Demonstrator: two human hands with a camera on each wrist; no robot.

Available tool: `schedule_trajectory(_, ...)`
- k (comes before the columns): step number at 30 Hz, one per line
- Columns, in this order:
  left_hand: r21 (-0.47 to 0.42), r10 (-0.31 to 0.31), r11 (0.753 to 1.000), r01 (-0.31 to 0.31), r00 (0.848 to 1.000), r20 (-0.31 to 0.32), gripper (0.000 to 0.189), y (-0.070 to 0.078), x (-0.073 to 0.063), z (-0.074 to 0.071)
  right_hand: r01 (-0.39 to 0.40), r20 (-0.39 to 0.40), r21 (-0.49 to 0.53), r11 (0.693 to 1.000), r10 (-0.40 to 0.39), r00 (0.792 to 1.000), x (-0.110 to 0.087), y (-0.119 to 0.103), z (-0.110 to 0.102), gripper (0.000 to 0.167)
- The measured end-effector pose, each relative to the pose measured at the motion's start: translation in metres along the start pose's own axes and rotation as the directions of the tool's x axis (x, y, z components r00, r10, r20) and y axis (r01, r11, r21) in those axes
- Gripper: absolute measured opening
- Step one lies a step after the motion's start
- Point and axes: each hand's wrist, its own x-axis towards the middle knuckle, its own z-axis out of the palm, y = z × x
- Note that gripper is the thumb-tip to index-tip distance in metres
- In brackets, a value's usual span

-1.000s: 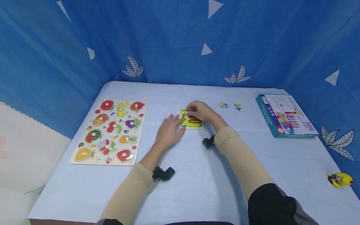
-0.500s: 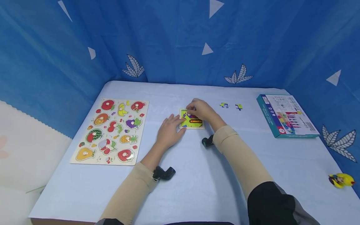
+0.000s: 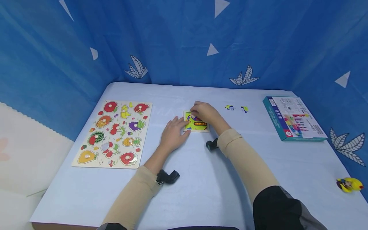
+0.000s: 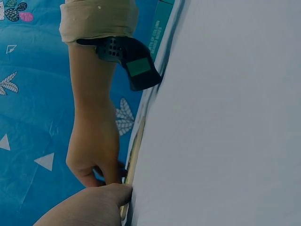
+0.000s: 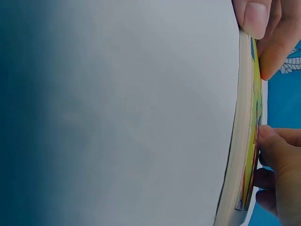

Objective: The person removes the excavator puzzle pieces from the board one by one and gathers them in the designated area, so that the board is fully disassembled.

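A small square jigsaw puzzle with a yellow-green picture lies mid-table, its upper part covered by my right hand. That hand's thumb and bent fingers pinch a puzzle piece at the picture's far edge; the piece is mostly hidden beneath them. My left hand rests flat at the puzzle's left side, fingers fairly straight, thumb near the front left corner. In the right wrist view the puzzle's wooden front edge runs between both hands. Two loose puzzle pieces, one yellow and blue and one alike, lie to the right.
A wooden fruit peg puzzle lies on the left of the white-covered table. On the right is a flat teal-edged box. A yellow toy duck sits near the right edge. Blue curtains hang behind.
My right hand's fingers shift slightly over the puzzle's far edge. The left hand stays at the puzzle's left side, and the loose pieces stay where they were.
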Motion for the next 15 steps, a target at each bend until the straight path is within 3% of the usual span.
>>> schedule_trajectory(8, 0.003, -0.009, 1.0, 0.009, 1.0, 0.006, 0.046, 0.0, 0.0002, 0.0002, 0.056, -0.029, -0.028, 0.998, -0.056, 0.998, -0.0003, 0.0033, 0.0034, 0.025)
schedule_trajectory(15, -0.004, -0.012, 1.0, 0.012, 1.0, 0.007, 0.046, -0.0009, 0.0008, 0.0012, -0.004, -0.039, 0.082, 0.997, 0.008, 0.999, 0.0004, 0.0067, 0.0059, 0.026)
